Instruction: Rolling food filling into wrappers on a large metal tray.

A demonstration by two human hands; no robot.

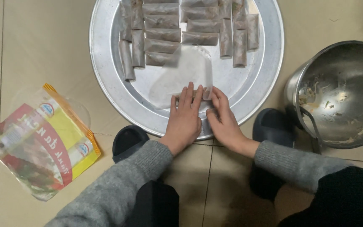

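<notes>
A translucent rice paper sheet (182,73) lies on the near part of a large round metal tray (253,94). My left hand (184,117) presses flat on the sheet's near edge, fingers together. My right hand (222,120) pinches the sheet's folded right corner beside it. Whatever sits under the fold is hidden by my fingers. Several finished rolls (162,33) lie in rows across the far half of the tray, some lengthwise, some crosswise.
A steel pot (341,92) with filling scraps and a spoon handle stands to the right. An opened plastic rice paper packet (43,141) lies on the tiled floor at left. Two dark slippers (129,141) sit at the tray's near edge.
</notes>
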